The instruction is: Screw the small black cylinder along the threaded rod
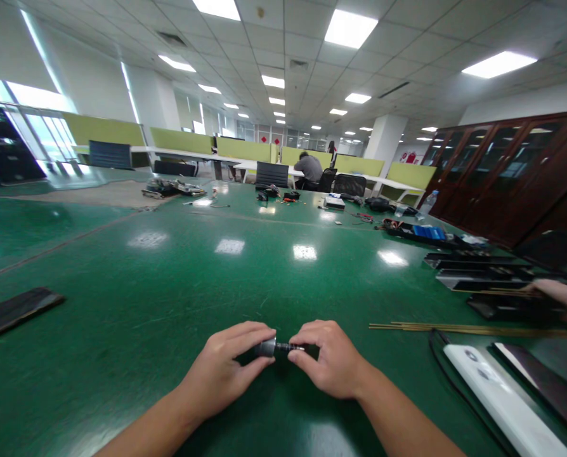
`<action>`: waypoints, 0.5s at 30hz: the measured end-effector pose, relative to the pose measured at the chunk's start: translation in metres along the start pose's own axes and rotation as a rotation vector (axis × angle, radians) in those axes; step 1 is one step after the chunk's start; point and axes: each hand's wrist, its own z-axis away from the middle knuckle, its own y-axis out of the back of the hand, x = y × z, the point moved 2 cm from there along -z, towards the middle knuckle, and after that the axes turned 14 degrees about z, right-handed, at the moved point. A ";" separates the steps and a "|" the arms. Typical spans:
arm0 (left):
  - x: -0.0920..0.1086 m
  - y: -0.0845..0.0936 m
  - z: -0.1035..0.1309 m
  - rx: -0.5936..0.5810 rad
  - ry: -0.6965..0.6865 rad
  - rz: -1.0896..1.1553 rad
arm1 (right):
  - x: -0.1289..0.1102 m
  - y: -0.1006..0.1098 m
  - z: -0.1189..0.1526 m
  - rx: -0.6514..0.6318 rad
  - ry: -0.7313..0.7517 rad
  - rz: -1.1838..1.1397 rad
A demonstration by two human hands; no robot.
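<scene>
Near the front of the green tabletop, my left hand (238, 358) grips a short grey metal cylinder (266, 346) between thumb and fingers. A thin dark shaft (282, 346), ridged like a thread, runs from the cylinder toward the right. My right hand (328, 357) pinches the far end of that shaft with thumb and forefinger. The piece lies level between both hands. Its exact kind is not clear, and part of the cylinder is hidden behind my left fingers.
Another person's hand (557, 295) reaches in at the right and touches thin brass-coloured rods. More rods (430, 327) lie nearby, beside a white power strip (497, 393) with a black cable. Black metal channels (483, 279) stand behind. A dark flat bar (17, 311) lies at left.
</scene>
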 end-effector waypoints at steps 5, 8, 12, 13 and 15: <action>0.001 0.003 0.001 0.005 0.002 -0.005 | 0.001 0.001 0.000 0.012 -0.014 -0.001; 0.000 0.003 0.002 0.009 0.003 -0.007 | 0.002 0.002 0.000 0.018 -0.016 0.000; -0.001 0.003 0.001 0.008 0.005 -0.014 | 0.002 0.002 0.000 0.015 -0.013 0.001; -0.001 0.003 0.001 0.008 0.003 -0.016 | 0.002 0.001 0.000 0.015 -0.014 0.001; -0.001 0.003 0.001 0.008 0.002 -0.017 | 0.003 0.001 0.000 0.017 -0.016 -0.001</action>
